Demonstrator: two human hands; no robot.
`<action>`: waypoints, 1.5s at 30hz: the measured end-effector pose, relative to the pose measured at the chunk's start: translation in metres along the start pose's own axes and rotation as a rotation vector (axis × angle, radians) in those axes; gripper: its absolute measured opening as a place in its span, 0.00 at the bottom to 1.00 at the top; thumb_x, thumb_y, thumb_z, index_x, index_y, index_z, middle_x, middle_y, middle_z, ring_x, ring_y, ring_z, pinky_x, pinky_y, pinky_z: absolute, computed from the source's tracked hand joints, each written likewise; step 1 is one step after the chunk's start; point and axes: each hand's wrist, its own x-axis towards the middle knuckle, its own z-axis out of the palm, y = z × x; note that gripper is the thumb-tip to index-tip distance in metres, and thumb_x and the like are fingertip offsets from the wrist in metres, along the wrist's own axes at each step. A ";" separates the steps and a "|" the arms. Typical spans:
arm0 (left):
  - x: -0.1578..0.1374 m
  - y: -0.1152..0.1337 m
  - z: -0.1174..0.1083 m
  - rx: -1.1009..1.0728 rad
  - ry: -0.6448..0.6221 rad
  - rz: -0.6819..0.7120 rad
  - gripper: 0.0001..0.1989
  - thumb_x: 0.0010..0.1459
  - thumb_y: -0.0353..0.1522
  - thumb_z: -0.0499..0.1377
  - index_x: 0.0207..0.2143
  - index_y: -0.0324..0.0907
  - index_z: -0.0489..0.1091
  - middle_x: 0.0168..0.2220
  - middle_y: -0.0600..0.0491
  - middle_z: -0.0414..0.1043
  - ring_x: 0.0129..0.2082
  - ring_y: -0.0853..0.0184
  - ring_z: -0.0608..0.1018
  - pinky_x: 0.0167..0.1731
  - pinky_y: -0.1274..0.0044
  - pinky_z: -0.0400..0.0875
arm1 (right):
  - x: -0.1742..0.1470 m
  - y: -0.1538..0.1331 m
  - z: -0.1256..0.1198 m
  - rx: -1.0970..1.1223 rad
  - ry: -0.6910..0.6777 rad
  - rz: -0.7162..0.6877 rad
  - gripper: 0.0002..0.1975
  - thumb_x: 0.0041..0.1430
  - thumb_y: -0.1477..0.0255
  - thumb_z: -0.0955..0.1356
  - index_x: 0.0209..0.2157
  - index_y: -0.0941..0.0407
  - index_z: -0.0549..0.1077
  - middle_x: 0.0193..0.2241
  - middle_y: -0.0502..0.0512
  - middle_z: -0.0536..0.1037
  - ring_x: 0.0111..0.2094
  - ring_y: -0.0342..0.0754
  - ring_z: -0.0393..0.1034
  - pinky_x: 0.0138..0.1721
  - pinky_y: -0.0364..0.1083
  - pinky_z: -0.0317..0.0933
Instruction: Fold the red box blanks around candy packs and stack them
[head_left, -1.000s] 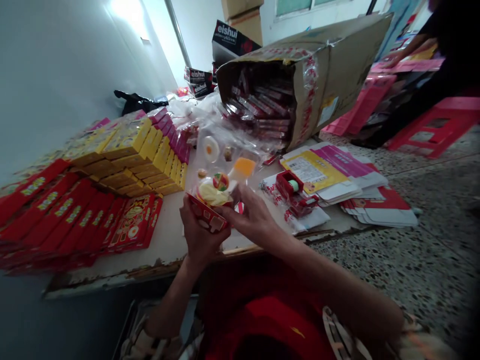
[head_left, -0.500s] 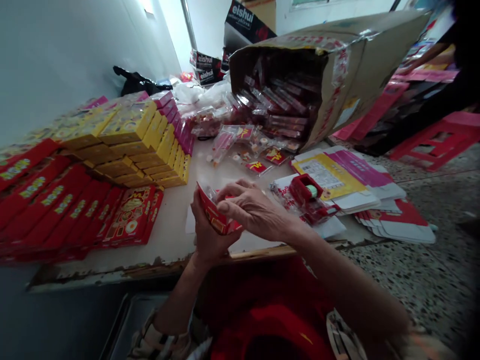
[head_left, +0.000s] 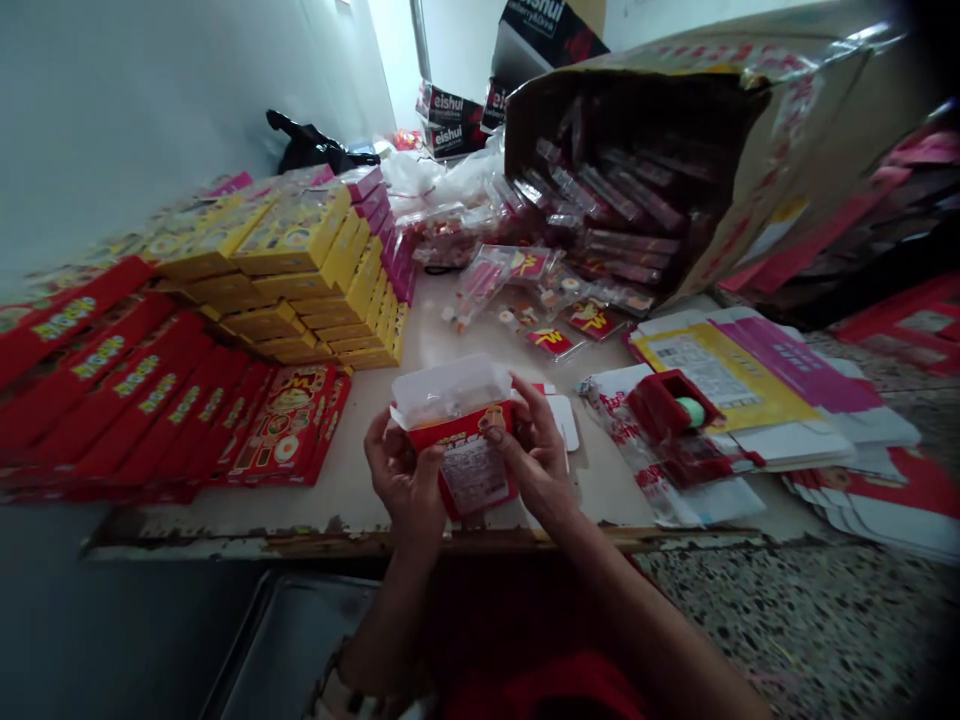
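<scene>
I have my left hand (head_left: 411,490) and right hand (head_left: 536,450) clamped on either end of one red box (head_left: 472,470), held over the table's (head_left: 330,510) near edge. Its white flap (head_left: 450,388) stands up, so I judge this one not yet closed. At left, red stacks (head_left: 142,385) and yellow stacks (head_left: 300,265) look shut; at right, blanks (head_left: 724,365) lie flat, and packets (head_left: 551,340) lie loose by the carton (head_left: 810,180), so work seems left. I can't make out the contents; some fingers hide behind, and the carton runs out of view.
</scene>
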 end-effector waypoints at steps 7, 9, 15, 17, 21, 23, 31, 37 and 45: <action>-0.008 -0.007 0.006 0.157 -0.044 0.263 0.18 0.67 0.37 0.61 0.58 0.49 0.68 0.53 0.48 0.72 0.51 0.63 0.76 0.51 0.73 0.72 | -0.008 0.008 -0.015 -0.233 -0.043 -0.118 0.25 0.69 0.64 0.68 0.65 0.40 0.65 0.60 0.53 0.71 0.59 0.53 0.68 0.59 0.55 0.65; -0.006 -0.002 0.002 0.171 -0.103 0.329 0.12 0.70 0.37 0.57 0.54 0.48 0.69 0.50 0.49 0.70 0.50 0.63 0.74 0.50 0.72 0.71 | -0.008 0.004 -0.018 -0.308 -0.075 -0.212 0.17 0.70 0.65 0.67 0.59 0.43 0.69 0.55 0.54 0.73 0.55 0.53 0.69 0.57 0.54 0.66; 0.013 0.034 -0.007 0.310 -0.246 0.379 0.06 0.68 0.35 0.60 0.37 0.44 0.71 0.44 0.51 0.72 0.47 0.64 0.75 0.49 0.71 0.71 | 0.005 -0.036 -0.018 -0.598 -0.131 -0.434 0.06 0.71 0.69 0.64 0.37 0.51 0.70 0.48 0.57 0.72 0.52 0.54 0.69 0.53 0.55 0.66; 0.019 0.047 -0.007 0.195 -0.272 0.236 0.05 0.64 0.33 0.65 0.37 0.45 0.70 0.42 0.53 0.75 0.44 0.66 0.78 0.45 0.74 0.74 | 0.008 -0.048 -0.020 -0.641 -0.209 -0.473 0.06 0.70 0.73 0.65 0.35 0.51 0.69 0.44 0.56 0.74 0.48 0.52 0.70 0.49 0.52 0.67; 0.029 0.063 -0.010 -0.009 -0.341 0.075 0.19 0.57 0.30 0.70 0.49 0.49 0.71 0.39 0.55 0.80 0.42 0.64 0.84 0.45 0.72 0.79 | 0.010 -0.062 -0.027 -0.535 -0.248 -0.498 0.13 0.68 0.76 0.68 0.50 0.48 0.68 0.42 0.53 0.76 0.45 0.50 0.74 0.47 0.50 0.70; 0.035 0.064 -0.015 0.034 -0.445 0.126 0.12 0.58 0.28 0.70 0.44 0.47 0.77 0.40 0.53 0.82 0.44 0.62 0.85 0.47 0.70 0.80 | 0.011 -0.067 -0.030 -0.577 -0.299 -0.508 0.18 0.69 0.76 0.67 0.58 0.47 0.68 0.46 0.56 0.78 0.49 0.51 0.75 0.50 0.51 0.71; 0.043 0.070 -0.029 0.128 -0.565 0.153 0.09 0.51 0.34 0.75 0.34 0.45 0.82 0.47 0.48 0.84 0.48 0.57 0.84 0.50 0.64 0.82 | 0.013 -0.091 -0.027 -0.775 -0.464 -0.542 0.13 0.67 0.71 0.71 0.52 0.51 0.81 0.53 0.61 0.82 0.56 0.55 0.78 0.54 0.54 0.73; 0.041 0.085 -0.017 0.232 -0.497 0.134 0.07 0.53 0.32 0.73 0.36 0.44 0.83 0.36 0.52 0.85 0.35 0.65 0.86 0.39 0.75 0.84 | 0.014 -0.094 -0.021 -0.683 -0.387 -0.335 0.11 0.65 0.68 0.73 0.48 0.50 0.84 0.44 0.54 0.87 0.44 0.52 0.82 0.46 0.49 0.75; 0.042 0.090 -0.016 0.321 -0.474 0.166 0.06 0.54 0.34 0.73 0.36 0.46 0.84 0.38 0.52 0.86 0.40 0.60 0.87 0.44 0.69 0.84 | 0.024 -0.097 -0.035 -0.576 -0.512 -0.198 0.16 0.65 0.67 0.74 0.54 0.44 0.81 0.54 0.51 0.82 0.56 0.55 0.78 0.56 0.53 0.72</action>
